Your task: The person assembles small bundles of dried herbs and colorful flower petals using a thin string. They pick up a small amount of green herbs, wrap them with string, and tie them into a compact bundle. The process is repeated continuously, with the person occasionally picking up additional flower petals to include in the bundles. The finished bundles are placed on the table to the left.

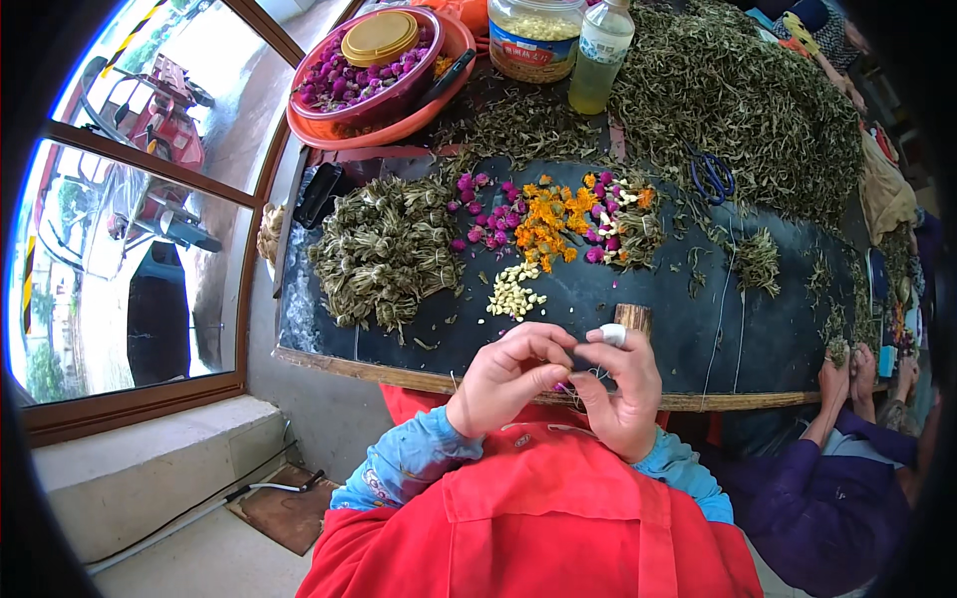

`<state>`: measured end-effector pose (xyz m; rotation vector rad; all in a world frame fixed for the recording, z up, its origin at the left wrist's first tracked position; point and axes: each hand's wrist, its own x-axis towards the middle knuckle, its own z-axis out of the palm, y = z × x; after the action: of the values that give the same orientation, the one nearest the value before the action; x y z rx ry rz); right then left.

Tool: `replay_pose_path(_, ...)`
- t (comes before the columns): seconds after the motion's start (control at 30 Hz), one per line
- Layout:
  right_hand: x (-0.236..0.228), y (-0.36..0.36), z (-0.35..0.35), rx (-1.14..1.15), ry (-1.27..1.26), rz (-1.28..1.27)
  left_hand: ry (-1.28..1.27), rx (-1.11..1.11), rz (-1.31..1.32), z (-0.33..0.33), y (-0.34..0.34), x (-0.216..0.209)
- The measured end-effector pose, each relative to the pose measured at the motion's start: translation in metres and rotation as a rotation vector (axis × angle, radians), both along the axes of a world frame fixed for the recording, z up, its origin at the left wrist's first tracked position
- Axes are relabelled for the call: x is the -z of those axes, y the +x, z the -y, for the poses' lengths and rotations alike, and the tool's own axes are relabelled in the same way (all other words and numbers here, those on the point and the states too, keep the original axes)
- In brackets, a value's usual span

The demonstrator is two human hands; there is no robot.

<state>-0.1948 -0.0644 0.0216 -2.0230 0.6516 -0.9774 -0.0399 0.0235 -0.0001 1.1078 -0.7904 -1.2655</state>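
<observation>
Over the near edge of the table, my left hand (513, 377) and my right hand (626, 387) meet with fingertips close together. A white wrap covers one finger of the right hand. Both hands are closed in a pinch. A small purple bit and thin strands show between them, but the fingers hide most of it. Just beyond lie a pile of pale cream petals or buds (513, 291), orange flowers (548, 221) and purple flower buds (493, 217). To their left sit many tied bundles of dried leaves (384, 254).
A wooden stub (632, 317) stands by my right hand. Blue-handled scissors (712, 176) lie beside a large heap of dried leaves (733, 100). A bowl of purple buds (334, 85), a plastic jar (533, 40) and a bottle (601, 60) stand behind. Another person's hands (847, 377) work at right.
</observation>
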Motion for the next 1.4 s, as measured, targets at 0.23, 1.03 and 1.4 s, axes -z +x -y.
replay_pose_path(0.23, 0.009, -0.020, -0.006, -0.044, 0.206, 0.371, 0.081, 0.299, 0.701, 0.002, -0.003, 0.017)
replay_pose_path(1.03, 0.015, -0.001, -0.009, -0.110, 0.648, 0.131, 0.262, -0.147, -0.405, 0.015, 0.038, -0.012)
replay_pose_path(1.4, 0.012, 0.001, -0.014, -0.119, 0.568, 0.008, 0.171, -0.093, -0.662, 0.000, 0.028, -0.001)
